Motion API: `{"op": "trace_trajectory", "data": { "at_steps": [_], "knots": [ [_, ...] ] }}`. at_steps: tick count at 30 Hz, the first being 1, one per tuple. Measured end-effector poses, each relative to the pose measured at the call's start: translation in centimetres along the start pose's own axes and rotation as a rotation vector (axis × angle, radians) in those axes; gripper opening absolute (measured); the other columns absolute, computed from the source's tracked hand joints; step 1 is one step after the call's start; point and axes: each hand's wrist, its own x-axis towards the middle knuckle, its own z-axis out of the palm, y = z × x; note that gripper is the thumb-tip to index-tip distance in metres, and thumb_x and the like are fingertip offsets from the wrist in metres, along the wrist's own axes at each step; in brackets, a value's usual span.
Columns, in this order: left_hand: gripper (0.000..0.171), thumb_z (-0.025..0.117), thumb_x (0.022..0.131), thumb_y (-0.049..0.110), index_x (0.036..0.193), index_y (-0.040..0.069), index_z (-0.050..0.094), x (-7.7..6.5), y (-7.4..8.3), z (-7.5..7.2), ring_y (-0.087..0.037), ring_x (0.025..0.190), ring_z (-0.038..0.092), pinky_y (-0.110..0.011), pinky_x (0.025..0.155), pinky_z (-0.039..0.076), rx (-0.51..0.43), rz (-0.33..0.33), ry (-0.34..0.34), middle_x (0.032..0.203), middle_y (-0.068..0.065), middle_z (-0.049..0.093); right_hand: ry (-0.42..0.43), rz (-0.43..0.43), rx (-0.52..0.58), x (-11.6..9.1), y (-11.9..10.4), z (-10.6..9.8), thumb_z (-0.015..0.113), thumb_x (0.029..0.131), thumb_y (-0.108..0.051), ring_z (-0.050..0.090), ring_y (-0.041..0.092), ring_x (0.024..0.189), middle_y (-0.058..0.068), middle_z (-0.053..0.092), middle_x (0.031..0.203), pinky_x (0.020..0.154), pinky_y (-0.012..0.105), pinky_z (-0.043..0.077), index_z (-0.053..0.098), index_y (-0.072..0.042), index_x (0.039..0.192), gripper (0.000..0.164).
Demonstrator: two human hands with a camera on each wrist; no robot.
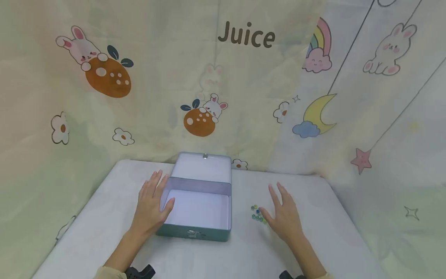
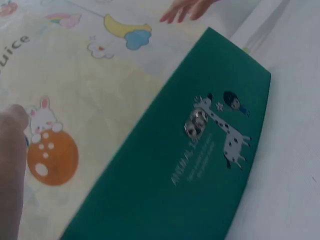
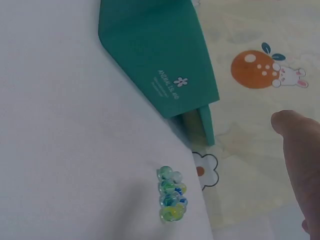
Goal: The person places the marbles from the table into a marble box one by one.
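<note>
A green tin box point(image 1: 193, 233) with a pale inside stands on the table, its hinged lid point(image 1: 202, 167) raised at the back. Nothing shows inside it. Giraffe artwork and a metal clasp point(image 2: 196, 124) mark its front. My left hand point(image 1: 150, 205), fingers spread, hovers at the box's left side, thumb over the rim in the head view. To the right of the box lies a small cluster of glass marbles point(image 3: 172, 200), green, blue and yellow. My right hand point(image 1: 285, 213) hangs over their right side with fingers extended, holding nothing; its thumb overlaps them in the head view.
A white cloth covers the table point(image 1: 334, 240). Behind it hangs a printed curtain point(image 1: 156, 77) with rabbits, oranges and flowers, which also runs along both sides. Dark straps point(image 1: 140, 272) sit around both wrists.
</note>
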Motion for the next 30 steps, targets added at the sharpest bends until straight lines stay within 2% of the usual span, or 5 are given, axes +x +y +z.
{"op": "trace_trajectory", "data": {
  "at_steps": [8,13,18,26,30],
  "knots": [
    [0.069,0.059,0.08,0.025,0.144,0.009,0.04,-2.8,-1.6,0.0,-0.024,0.142,0.029,-0.044,0.113,0.022,-0.146,-0.063,0.026,0.149,-0.013,0.039,-0.058,0.083,0.09,-1.5,0.3,1.8,0.071,0.082,-0.032,0.056,0.037,0.111,0.017,0.048,0.132,0.088,0.05,0.051,0.044,-0.01,0.141,0.068],
    [0.065,0.06,0.081,0.026,0.139,0.001,0.045,-4.4,-2.4,0.7,-0.025,0.14,0.034,-0.026,0.115,0.017,-0.237,-0.002,0.093,0.144,-0.018,0.044,-0.189,0.201,0.156,-2.8,0.2,3.0,0.068,0.087,-0.028,0.057,0.03,0.114,0.012,0.052,0.127,0.092,0.045,0.051,0.054,-0.01,0.133,0.052],
    [0.069,0.063,0.083,0.03,0.139,-0.005,0.042,-5.0,-3.2,1.6,-0.026,0.14,0.032,-0.022,0.116,0.014,-0.331,0.036,0.109,0.144,-0.025,0.041,-0.28,0.349,0.183,-3.7,0.0,4.2,0.067,0.087,-0.028,0.058,0.022,0.113,0.002,0.055,0.119,0.095,0.043,0.049,0.06,-0.014,0.124,0.04],
    [0.085,0.071,0.077,0.026,0.146,-0.002,0.03,-6.8,-4.1,2.8,-0.013,0.146,0.019,-0.014,0.112,0.009,-0.487,-0.048,-0.009,0.152,-0.024,0.027,-0.31,0.386,0.158,-4.4,-0.4,6.0,0.072,0.082,-0.024,0.059,0.012,0.099,-0.006,0.056,0.104,0.088,0.035,0.052,0.066,-0.016,0.109,0.029],
    [0.092,0.073,0.074,0.024,0.15,0.006,0.025,-7.2,-3.9,3.0,-0.007,0.146,0.015,-0.017,0.113,0.009,-0.503,-0.143,-0.1,0.156,-0.017,0.022,-0.328,0.406,0.145,-4.1,-0.5,6.0,0.073,0.08,-0.022,0.06,0.011,0.093,-0.005,0.057,0.098,0.085,0.034,0.053,0.067,-0.015,0.106,0.027]
  ]
}}
